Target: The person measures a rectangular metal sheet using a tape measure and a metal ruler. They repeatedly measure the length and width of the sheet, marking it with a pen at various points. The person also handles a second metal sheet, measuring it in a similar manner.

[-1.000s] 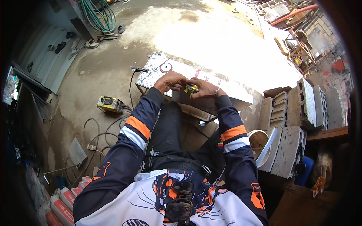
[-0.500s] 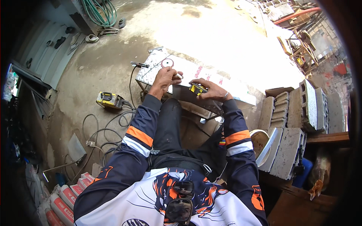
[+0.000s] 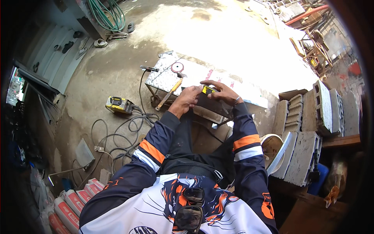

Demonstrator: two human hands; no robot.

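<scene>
A yellow-and-black tape measure (image 3: 208, 90) is held in my right hand (image 3: 224, 94), fingers curled over its top and far side. My left hand (image 3: 187, 100) is closed, its thumb and fingertips against the left end of the tape measure; what lies inside its fingers is hidden. Both hands are above the near edge of a low metal-topped bench (image 3: 161, 76). Left of my left hand, a hammer with a yellow handle (image 3: 174, 90) lies across the bench edge. Beyond it rests a red-rimmed disc (image 3: 177, 67). A dark cable clamp (image 3: 149, 69) sits at the bench's left side.
A yellow welding machine (image 3: 119, 105) stands on the floor at left, with coiled cables (image 3: 130, 128) beside it. Concrete blocks (image 3: 304, 156) and a round bucket (image 3: 272, 150) are at right. Red-and-white sacks (image 3: 68, 212) lie at lower left. A green hose (image 3: 107, 15) hangs at the back.
My left hand has moved right and nearer, from beside the disc to the tape measure, uncovering the hammer. My right hand still holds the tape measure, now turned somewhat.
</scene>
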